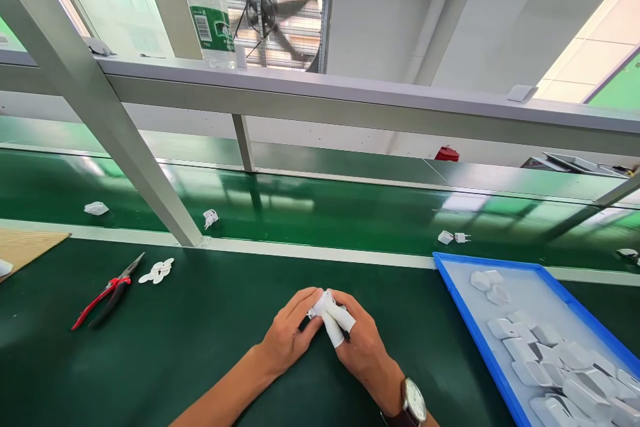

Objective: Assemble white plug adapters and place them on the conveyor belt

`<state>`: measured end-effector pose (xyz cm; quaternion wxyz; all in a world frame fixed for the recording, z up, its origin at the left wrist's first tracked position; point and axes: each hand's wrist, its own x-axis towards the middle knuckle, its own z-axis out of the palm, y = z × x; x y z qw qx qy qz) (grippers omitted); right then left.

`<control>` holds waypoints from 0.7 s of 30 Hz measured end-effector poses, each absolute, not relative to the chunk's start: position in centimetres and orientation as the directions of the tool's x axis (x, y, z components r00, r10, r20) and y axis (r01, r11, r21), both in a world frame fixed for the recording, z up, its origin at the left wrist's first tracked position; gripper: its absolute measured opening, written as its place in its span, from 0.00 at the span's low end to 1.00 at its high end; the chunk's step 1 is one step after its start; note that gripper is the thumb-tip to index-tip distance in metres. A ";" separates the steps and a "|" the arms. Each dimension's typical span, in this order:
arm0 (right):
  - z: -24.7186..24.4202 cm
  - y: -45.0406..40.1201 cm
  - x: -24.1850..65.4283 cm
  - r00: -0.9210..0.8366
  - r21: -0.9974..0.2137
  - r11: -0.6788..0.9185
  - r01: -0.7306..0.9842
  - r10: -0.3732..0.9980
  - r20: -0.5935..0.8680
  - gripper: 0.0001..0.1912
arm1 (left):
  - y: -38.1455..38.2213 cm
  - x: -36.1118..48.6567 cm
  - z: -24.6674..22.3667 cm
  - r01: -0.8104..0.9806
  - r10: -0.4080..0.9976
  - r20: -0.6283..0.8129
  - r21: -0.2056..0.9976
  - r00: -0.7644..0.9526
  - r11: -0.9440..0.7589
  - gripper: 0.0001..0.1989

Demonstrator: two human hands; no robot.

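Note:
Over the dark green table top, my left hand and my right hand meet in front of me. Between their fingertips they pinch a small white plastic piece, mostly covered by the fingers, so its exact kind is hard to make out. White finger covers sit on the thumb and a finger of my right hand, and a watch is on that wrist. To the right, a blue-rimmed tray holds several white plastic casings.
Red-and-black-handled pliers lie at left beside several flat white pieces. Beyond the table's pale edge, a green belt surface carries white plugs. A slanted metal post and crossbar stand ahead, with a plastic bottle on the bar.

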<state>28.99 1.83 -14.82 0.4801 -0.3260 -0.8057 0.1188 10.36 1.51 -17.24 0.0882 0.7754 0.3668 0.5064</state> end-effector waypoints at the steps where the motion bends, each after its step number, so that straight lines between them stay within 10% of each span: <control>1: -14.7 1.8 29.0 -0.331 -0.517 0.754 0.404 0.648 0.686 0.21 | 1.5 10.4 -17.2 0.479 0.661 0.717 0.511 0.221 -0.714 0.23; 14: -15.2 1.9 28.9 -0.186 -0.967 0.248 0.052 0.954 0.234 0.18 | 1.2 11.1 -15.9 0.428 0.649 0.748 0.546 0.139 -0.721 0.22; 21: -15.3 2.2 28.5 -0.278 -0.977 0.016 -0.213 0.958 0.076 0.20 | 1.2 11.4 -15.7 0.436 0.620 0.772 0.514 0.140 -0.739 0.22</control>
